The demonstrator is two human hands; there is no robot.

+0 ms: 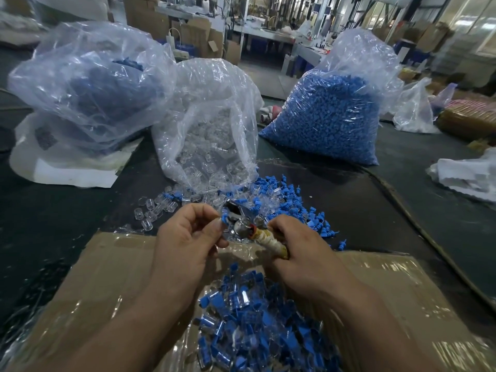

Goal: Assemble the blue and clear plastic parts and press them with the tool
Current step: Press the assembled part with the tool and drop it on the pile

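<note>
Head cam, the only view there is. Left hand has its fingers curled in, thumb and forefinger pinching a blue part right at the fingertips. Can't tell if a clear piece is on it already, too small and blurry. Right hand is a full fist wrapped round the taped end of the tool.

The tool's long axis runs from the right fist up and to the left, so its metal head ends up just beside the left fingertips, and the part sits at that head, on its left side. Whether the head is actually biting the part, can't say. So the left hand is the one on the part and the right is only on the tool. I'd guess the squeeze is the step in hand.

Both hands hover over the box of finished pieces. Beyond them are loose blue parts and clear caps on the table, with the clear bag and blue bag well behind.
</note>
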